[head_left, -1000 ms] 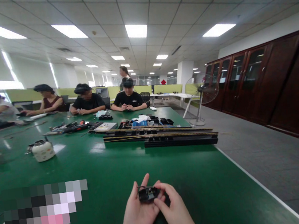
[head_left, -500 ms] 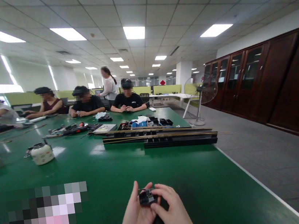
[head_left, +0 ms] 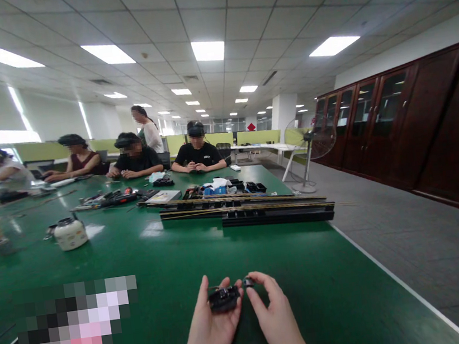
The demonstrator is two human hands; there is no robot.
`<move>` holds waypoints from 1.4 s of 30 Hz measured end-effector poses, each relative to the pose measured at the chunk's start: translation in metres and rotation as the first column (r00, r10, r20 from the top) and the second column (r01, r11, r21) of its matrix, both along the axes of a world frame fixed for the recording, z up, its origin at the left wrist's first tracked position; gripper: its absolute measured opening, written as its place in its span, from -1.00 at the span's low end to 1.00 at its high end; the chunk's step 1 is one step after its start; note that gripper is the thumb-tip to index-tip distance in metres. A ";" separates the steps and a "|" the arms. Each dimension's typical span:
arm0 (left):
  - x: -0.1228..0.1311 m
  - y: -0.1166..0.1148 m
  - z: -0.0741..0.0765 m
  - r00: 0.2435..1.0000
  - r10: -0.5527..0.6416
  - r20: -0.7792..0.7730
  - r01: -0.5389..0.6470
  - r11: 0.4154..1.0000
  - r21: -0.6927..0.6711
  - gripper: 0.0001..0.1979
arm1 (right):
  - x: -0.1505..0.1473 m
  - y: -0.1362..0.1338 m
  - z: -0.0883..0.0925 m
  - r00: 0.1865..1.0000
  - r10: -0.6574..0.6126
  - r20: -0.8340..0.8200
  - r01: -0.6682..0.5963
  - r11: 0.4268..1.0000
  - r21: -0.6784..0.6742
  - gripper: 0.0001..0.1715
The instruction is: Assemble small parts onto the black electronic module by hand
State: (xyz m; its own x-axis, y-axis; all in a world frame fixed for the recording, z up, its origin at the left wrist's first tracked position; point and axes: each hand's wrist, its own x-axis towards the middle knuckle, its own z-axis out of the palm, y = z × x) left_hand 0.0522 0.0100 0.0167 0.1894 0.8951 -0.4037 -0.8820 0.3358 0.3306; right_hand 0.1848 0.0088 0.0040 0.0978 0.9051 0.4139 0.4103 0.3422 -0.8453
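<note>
My left hand (head_left: 214,327) is palm up, its fingers and thumb closed around a small black plastic housing (head_left: 224,299) with an open top. Details inside the housing are too small to make out. Just to the right, my right hand (head_left: 273,307) pinches a small dark and silvery cylindrical part (head_left: 248,282) between thumb and fingertips. A narrow gap separates that part from the housing. Both hands are above the green table (head_left: 174,264), close to its near edge.
Long black rails (head_left: 277,216) with thin brass-coloured rods lie across the table ahead. Behind them are black trays (head_left: 252,187). A white jar (head_left: 70,233) stands to the left, near scattered tools (head_left: 110,199). Several people sit along the far side. A floor fan (head_left: 309,150) stands beyond the right edge.
My right hand has moved right, away from the black housing, with the small cylindrical part in its fingertips. My left hand still holds the housing. A person in the background has moved left.
</note>
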 end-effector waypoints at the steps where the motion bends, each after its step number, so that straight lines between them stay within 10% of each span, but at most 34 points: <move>1: -0.001 0.000 0.000 1.000 -0.012 0.009 0.012 1.000 0.002 -0.70 | 0.002 0.002 -0.001 0.999 -0.031 -0.017 0.031 0.999 -0.015 -0.72; 15: -0.005 0.002 0.002 0.999 -0.023 0.046 0.026 0.998 -0.057 -0.74 | 0.032 0.008 0.007 0.953 -0.298 -0.064 0.297 0.955 -0.014 -0.57; 27: -0.002 0.002 0.002 0.997 0.025 -0.068 -0.029 0.998 -0.058 -0.72 | -0.005 -0.012 0.014 0.969 0.206 0.136 -0.219 0.972 0.087 -0.79; 42: 0.006 -0.005 0.001 0.999 0.034 0.018 -0.034 0.999 -0.027 -0.68 | -0.014 -0.011 0.011 0.934 0.269 0.235 -0.260 0.963 -0.070 -0.67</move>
